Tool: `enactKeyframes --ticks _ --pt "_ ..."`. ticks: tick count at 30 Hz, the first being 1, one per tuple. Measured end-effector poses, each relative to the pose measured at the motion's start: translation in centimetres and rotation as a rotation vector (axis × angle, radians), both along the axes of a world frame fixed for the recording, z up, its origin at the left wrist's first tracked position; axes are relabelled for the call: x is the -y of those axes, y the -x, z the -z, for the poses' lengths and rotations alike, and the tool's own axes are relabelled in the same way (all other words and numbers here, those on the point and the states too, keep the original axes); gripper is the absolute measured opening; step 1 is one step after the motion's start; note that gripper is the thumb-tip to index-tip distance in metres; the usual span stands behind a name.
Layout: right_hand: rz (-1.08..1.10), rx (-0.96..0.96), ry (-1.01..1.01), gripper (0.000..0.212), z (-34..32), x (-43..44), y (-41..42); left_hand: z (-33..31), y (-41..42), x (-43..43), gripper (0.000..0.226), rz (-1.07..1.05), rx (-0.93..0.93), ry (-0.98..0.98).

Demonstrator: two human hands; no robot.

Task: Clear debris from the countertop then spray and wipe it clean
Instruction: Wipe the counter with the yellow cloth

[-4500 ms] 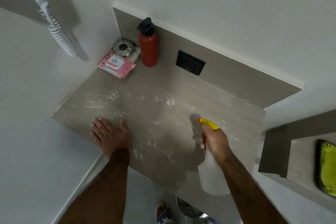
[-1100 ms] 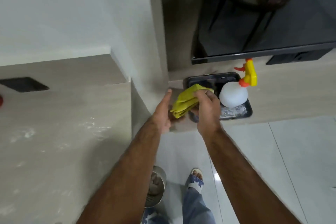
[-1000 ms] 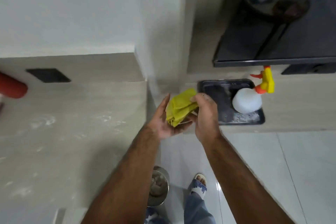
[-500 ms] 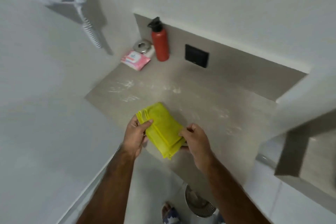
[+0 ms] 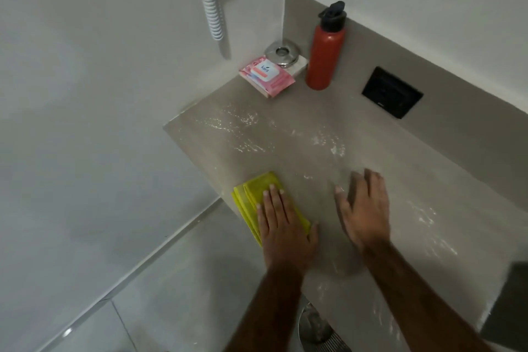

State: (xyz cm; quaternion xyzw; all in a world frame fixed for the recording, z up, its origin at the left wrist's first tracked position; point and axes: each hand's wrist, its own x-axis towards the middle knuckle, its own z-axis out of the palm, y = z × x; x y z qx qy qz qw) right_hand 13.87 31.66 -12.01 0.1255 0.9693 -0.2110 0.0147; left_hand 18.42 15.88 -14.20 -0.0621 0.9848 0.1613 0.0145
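Left hand (image 5: 281, 226), fingers flat, presses the folded cloth (image 5: 257, 197) on the worktop (image 5: 314, 128), its length running toward the near edge; right hand (image 5: 364, 211) rests spread, empty; the bin (image 5: 313, 326) below perhaps holds debris.

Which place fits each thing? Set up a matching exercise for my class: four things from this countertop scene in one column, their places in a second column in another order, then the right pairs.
Things
1. yellow cloth
2. red bottle
3. pink wipes pack
4. right hand

Places
A. upright at the back panel, left of the black socket plate
B. flat on the bare, wet countertop
C. under the left hand at the front left edge
D. lying in the back left corner, before a round metal piece

Pairs: 1-C, 2-A, 3-D, 4-B
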Motion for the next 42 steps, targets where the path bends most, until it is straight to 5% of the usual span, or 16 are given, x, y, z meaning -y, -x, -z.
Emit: enactKeyframes --ticks 8,14,21,29,33,38,42 --pt "-0.003 -0.019 -0.256 0.072 2.6 -0.1 0.9 0.7 12.7 12.2 0.09 -0.303 0.068 0.062" --pt "-0.001 -0.025 -0.314 0.075 2.9 0.0 1.3 -0.4 24.0 17.6 0.083 -0.295 0.063 0.093" --pt "-0.003 -0.008 -0.334 0.074 2.8 0.0 1.4 -0.9 28.0 12.3 0.073 0.182 0.077 0.196" --pt "0.005 0.02 -0.298 0.073 2.0 0.2 1.4 0.0 10.3 8.9 0.084 0.762 -0.004 0.207" --pt "0.002 0.033 -0.287 0.075 2.1 0.1 1.3 -0.2 10.4 14.2 0.079 0.551 -0.008 0.247" --pt "-0.001 0.023 -0.292 0.074 2.4 0.0 1.4 -0.6 18.2 17.7 0.078 0.015 0.084 0.224" --pt "-0.001 -0.008 -0.304 0.071 2.9 0.0 1.5 -0.2 23.1 13.8 0.081 -0.057 0.153 0.164"
